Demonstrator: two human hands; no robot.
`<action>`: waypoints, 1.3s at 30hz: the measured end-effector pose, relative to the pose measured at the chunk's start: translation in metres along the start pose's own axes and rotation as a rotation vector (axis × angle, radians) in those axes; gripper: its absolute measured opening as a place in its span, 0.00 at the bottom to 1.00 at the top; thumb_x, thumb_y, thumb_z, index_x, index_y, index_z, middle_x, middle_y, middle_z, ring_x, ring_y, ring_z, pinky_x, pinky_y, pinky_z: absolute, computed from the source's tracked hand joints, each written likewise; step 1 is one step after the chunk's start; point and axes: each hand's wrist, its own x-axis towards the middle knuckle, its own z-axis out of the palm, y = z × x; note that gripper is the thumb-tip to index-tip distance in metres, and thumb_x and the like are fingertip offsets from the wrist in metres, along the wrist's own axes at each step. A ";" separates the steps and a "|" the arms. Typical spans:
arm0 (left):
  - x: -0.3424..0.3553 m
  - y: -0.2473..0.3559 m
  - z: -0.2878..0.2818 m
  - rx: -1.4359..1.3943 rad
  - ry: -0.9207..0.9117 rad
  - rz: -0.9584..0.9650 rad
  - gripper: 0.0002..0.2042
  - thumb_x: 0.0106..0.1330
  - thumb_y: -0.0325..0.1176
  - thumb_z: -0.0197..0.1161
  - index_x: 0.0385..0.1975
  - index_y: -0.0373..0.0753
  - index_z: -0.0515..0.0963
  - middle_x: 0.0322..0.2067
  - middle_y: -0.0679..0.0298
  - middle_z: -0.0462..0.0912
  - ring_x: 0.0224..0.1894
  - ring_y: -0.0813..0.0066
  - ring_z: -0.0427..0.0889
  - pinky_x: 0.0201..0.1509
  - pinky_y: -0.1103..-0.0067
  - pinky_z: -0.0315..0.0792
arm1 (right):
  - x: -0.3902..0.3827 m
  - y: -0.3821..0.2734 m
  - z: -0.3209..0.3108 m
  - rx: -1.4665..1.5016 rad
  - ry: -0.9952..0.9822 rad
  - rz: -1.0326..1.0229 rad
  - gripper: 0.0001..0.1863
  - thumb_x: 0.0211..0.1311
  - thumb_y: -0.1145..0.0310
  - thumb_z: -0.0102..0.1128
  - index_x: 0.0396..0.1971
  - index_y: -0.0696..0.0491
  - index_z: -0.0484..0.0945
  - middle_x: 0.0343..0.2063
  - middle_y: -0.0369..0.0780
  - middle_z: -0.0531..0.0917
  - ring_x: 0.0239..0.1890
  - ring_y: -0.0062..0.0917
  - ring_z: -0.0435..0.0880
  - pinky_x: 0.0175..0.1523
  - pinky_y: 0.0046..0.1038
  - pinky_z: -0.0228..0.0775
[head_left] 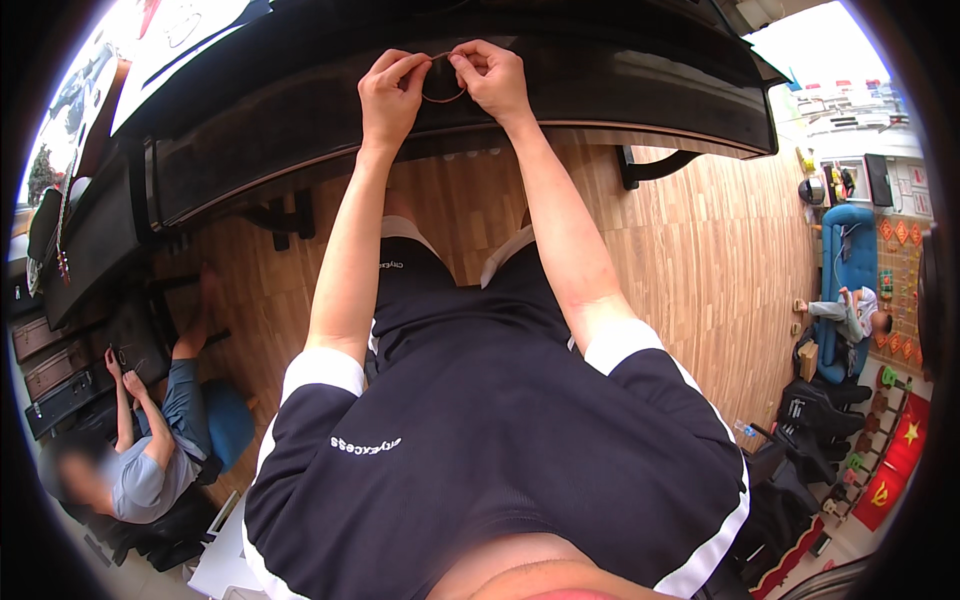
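The left hand (392, 95) and the right hand (492, 80) each pinch a thin brown cord (443, 101) between thumb and fingers. The cord is drawn between the two fingertips, with a curved length hanging below them in a loop. It is in front of the person, over a glossy black tabletop (300, 125); the cord is so fine here that I cannot tell whether its ends are joined. No mark or label can be made out on it.

Writing shows mainly on the clothes. White lettering (365, 444) runs across the chest of the dark shirt (540, 430), upside down in this view, and smaller white print (391, 265) of the same style sits on one leg of the dark shorts (460, 300). The shirt sleeves end in broad white bands.

At the right edge, a red flag (911, 425) bears a yellow star, and a second red flag (882, 490) beside it bears a yellow emblem. Orange-red diamond papers (902, 234) hang on the wall behind a blue sofa (845, 250), where a person (857, 303) sits. On the left, another person (150, 480) in a light top sits on a blue seat (230, 425), hands close together.
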 end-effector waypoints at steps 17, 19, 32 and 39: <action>-0.001 -0.015 -0.001 -0.305 0.033 -0.279 0.06 0.67 0.25 0.61 0.41 0.32 0.81 0.27 0.67 0.84 0.27 0.84 0.81 0.28 0.88 0.71 | -0.003 -0.009 -0.004 0.195 0.014 0.071 0.07 0.64 0.73 0.60 0.33 0.59 0.84 0.16 0.34 0.81 0.15 0.11 0.74 0.20 0.15 0.62; -0.001 -0.015 -0.002 -0.333 0.017 -0.286 0.08 0.67 0.24 0.61 0.43 0.31 0.80 0.29 0.67 0.84 0.28 0.84 0.81 0.30 0.88 0.71 | -0.003 -0.007 -0.005 0.244 0.016 0.062 0.07 0.65 0.73 0.59 0.33 0.59 0.84 0.16 0.34 0.80 0.15 0.11 0.74 0.19 0.15 0.62; -0.003 -0.014 -0.005 -0.241 -0.064 -0.273 0.09 0.65 0.20 0.61 0.42 0.34 0.84 0.32 0.66 0.83 0.27 0.83 0.81 0.33 0.87 0.73 | -0.003 -0.003 -0.007 0.245 0.026 0.058 0.08 0.66 0.72 0.59 0.33 0.59 0.84 0.19 0.34 0.81 0.16 0.12 0.77 0.19 0.15 0.64; -0.002 -0.008 -0.002 -0.139 -0.061 -0.176 0.07 0.65 0.20 0.60 0.37 0.35 0.86 0.30 0.65 0.84 0.26 0.82 0.81 0.32 0.86 0.74 | -0.005 -0.007 -0.005 0.152 0.020 0.058 0.07 0.65 0.71 0.60 0.31 0.57 0.85 0.17 0.34 0.82 0.16 0.13 0.79 0.18 0.15 0.65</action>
